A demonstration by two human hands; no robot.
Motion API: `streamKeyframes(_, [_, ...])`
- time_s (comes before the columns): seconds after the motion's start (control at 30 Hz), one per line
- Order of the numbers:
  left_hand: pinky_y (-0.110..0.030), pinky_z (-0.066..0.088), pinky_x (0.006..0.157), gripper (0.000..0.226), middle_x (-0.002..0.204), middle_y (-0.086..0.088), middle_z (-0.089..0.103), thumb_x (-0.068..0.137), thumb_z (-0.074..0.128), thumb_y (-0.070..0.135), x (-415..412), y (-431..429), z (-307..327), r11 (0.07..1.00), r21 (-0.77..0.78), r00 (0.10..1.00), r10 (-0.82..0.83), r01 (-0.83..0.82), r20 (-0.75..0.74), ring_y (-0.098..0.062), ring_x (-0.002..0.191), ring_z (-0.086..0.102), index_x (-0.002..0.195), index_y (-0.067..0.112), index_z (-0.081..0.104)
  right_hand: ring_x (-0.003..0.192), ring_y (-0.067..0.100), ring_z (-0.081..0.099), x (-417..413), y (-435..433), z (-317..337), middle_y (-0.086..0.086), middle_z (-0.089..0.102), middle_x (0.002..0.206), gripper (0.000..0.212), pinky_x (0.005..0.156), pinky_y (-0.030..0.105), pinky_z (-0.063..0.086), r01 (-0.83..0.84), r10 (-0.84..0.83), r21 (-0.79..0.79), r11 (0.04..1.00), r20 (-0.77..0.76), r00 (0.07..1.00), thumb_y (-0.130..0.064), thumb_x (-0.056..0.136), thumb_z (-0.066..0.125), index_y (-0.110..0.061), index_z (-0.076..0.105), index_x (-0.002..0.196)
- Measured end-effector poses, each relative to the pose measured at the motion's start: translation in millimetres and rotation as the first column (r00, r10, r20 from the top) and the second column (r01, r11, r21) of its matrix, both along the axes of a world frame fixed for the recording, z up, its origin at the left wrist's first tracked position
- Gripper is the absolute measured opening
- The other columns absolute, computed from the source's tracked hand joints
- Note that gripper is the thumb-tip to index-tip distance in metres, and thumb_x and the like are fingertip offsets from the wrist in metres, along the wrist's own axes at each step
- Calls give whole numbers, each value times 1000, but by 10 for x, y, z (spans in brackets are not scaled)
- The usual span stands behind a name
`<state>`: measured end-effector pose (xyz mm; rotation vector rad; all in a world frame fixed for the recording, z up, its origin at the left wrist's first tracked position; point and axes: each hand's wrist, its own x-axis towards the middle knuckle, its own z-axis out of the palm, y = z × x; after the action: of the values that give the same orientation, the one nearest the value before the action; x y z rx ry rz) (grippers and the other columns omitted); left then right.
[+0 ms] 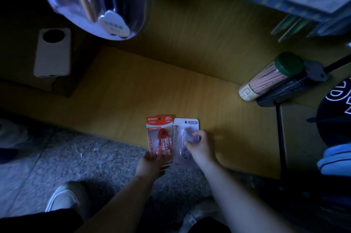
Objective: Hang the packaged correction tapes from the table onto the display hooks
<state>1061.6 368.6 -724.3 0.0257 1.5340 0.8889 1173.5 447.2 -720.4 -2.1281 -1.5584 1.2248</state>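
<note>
Two packaged correction tapes sit side by side, edges touching, at the near edge of the yellow wooden table (133,90). The left hand (152,164) grips the bottom end of the red correction tape pack (160,134), which reaches past the table edge. The right hand (201,147) has its fingers curled around the blister of the pale purple correction tape pack (185,125). A white phone (53,52) lies far left. A green-capped tube of pencils (271,77) lies on its side at the right. A white shoe (60,197) stands on the speckled floor.
</note>
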Motion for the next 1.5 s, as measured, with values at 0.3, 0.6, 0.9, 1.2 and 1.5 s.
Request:
streamKeyframes(0.3, [-17, 50, 42, 22, 76, -4, 61, 83, 59, -4, -82, -95, -17, 994, 63, 996, -89, 87, 29, -16, 63, 58, 89, 17, 54, 127, 28, 46, 93, 151, 207, 12, 45, 139, 72, 97, 29, 38, 60, -136, -338, 939, -207, 969, -4, 84, 62, -1, 20, 143])
streamKeyframes(0.6, [-22, 53, 45, 22, 48, 6, 68, 63, 69, 3, -134, -258, 526, 979, 171, 988, -128, 112, 83, -4, 45, 65, 79, 13, 58, 73, 10, 55, 224, 31, 908, 9, 60, 99, 30, 68, 21, 43, -214, 94, -269, 939, -399, 912, 11, 84, 49, -18, 54, 79])
streamKeyframes(0.9, [-23, 52, 53, 29, 66, 4, 72, 55, 68, 21, 6, -755, 1986, 797, 493, 912, -409, 348, 17, -8, 59, 67, 83, 13, 66, 66, 9, 61, 702, -596, 2347, -1, 64, 79, 39, 54, 13, 49, -186, 160, 14, 982, -579, 799, -7, 54, 56, -12, 55, 92])
streamKeyframes(1.2, [-29, 53, 63, 44, 92, -6, 74, 65, 72, 31, -103, -1218, 3187, 635, 693, 926, -351, 343, -137, -22, 88, 68, 105, 17, 60, 74, 12, 65, 689, -1197, 3548, 2, 66, 89, 43, 60, 24, 49, -21, 249, 340, 940, -646, 722, -8, 57, 56, -13, 55, 99])
streamKeyframes(1.5, [-25, 55, 64, 20, 70, -5, 76, 71, 73, 12, -346, -1309, 4258, 514, 823, 970, -140, 242, -197, -17, 68, 72, 89, 8, 66, 53, 11, 65, 262, -1458, 4686, 6, 61, 81, 59, 43, 14, 51, 112, 410, 592, 798, -670, 619, 9, 65, 68, -8, 44, 116])
